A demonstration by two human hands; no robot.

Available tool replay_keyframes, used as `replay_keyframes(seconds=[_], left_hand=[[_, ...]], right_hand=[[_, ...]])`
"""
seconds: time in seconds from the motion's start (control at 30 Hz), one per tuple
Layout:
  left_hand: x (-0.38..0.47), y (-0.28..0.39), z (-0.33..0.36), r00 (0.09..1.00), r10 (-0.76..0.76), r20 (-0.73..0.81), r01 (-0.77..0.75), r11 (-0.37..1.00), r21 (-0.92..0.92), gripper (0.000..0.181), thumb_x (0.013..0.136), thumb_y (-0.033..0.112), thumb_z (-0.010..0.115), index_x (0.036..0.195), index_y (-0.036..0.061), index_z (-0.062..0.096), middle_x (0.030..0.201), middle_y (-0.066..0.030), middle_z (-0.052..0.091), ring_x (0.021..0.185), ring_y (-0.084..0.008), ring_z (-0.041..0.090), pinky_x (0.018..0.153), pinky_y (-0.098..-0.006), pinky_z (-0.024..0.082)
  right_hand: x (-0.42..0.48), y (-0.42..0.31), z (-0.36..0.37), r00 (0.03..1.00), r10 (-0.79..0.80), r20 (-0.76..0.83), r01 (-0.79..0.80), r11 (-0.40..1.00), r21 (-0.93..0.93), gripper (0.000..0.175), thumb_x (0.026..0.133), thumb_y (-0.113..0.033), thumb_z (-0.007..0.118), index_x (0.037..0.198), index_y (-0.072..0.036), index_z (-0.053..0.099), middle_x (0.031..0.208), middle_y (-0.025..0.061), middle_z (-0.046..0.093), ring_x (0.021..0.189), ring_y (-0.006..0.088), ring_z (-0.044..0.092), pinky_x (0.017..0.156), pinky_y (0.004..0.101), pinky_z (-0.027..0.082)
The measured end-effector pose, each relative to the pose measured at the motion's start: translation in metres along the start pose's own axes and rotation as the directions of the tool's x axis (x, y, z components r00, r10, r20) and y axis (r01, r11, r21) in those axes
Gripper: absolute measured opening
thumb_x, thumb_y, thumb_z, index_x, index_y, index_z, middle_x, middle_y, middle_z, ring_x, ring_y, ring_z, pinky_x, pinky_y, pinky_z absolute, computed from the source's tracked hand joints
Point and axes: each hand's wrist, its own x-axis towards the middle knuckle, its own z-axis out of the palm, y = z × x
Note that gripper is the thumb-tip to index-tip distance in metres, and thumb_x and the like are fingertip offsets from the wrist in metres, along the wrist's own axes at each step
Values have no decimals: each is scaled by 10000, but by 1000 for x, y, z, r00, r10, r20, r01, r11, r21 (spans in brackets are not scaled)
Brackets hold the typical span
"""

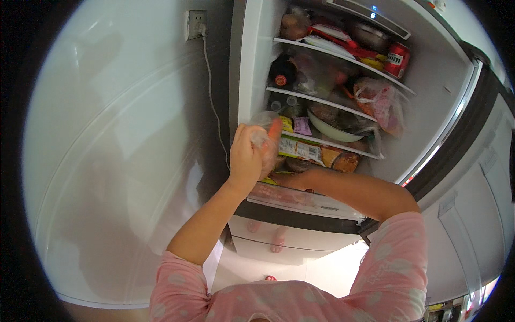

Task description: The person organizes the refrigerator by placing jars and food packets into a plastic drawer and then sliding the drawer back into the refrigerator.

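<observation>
In front of the lit refrigerator, my left hand (245,155) grips a clear plastic bag (269,155) with orange carrot-like pieces in it, near the left edge of the shelves. My right hand (291,180) reaches in below the lowest glass shelf, just above the drawer; its fingers are partly hidden among yellow-green packaging, so its hold is unclear. A green and brown food package (299,149) lies above my right hand. On the shelf over it are a white bowl (336,129) under plastic film and a small purple packet (302,125).
Higher shelves hold a red can (396,60), a dark bottle (283,72) and a knotted plastic bag (382,102). The refrigerator door (462,193) stands open at right. A clear-fronted drawer (305,203) lies below. At left, a cord (213,96) hangs from a wall socket (196,25).
</observation>
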Motion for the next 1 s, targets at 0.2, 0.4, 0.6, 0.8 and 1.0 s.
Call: replay_keyframes(seconds=[0.2, 0.4, 0.6, 0.8, 1.0], left_hand=[[-7, -1, 2, 998, -5, 60, 5, 1000, -3, 212, 727, -51, 454, 915, 19, 524, 885, -154, 495, 825, -372, 512, 740, -375, 430], [-19, -15, 7, 996, 1, 84, -4, 1000, 27, 240, 718, -69, 434, 926, 12, 522, 897, -162, 498, 836, -376, 511, 751, -376, 428], [-23, -12, 3, 998, 10, 58, -11, 1000, 21, 232, 724, -131, 406, 886, -2, 512, 872, -144, 505, 853, -316, 528, 792, -312, 421], [-25, -22, 5, 998, 54, 28, -54, 999, 2, 250, 714, -136, 400, 898, -9, 512, 882, -135, 503, 851, -304, 527, 792, -304, 418], [-25, -20, 6, 1000, -16, 26, 16, 1000, -17, 251, 706, -130, 393, 894, -13, 511, 868, -130, 487, 846, -289, 520, 794, -304, 405]], right_hand=[[15, 20, 21, 996, -49, 73, 46, 998, 54, 452, 942, -374, 360, 1350, -181, 388, 1335, 100, 440, 1231, 250, 399, 1031, 336, 307], [27, 28, 19, 995, -64, 83, 71, 993, -93, 458, 911, -325, 452, 1323, -126, 424, 1335, 119, 449, 1200, 266, 446, 996, 364, 352], [17, 38, -11, 973, -105, 207, 128, 987, -102, 432, 878, -220, 537, 1284, -89, 468, 1314, 140, 476, 1161, 289, 492, 932, 382, 424], [-10, 62, -20, 819, -299, -491, -5, 851, -526, 364, 769, -266, 668, 1056, -62, 576, 976, 100, 602, 897, 298, 586, 698, 379, 499], [9, 67, -13, 896, -197, -399, -163, 689, -706, 426, 755, -297, 681, 1034, -6, 542, 925, 144, 584, 889, 273, 590, 652, 370, 509]])
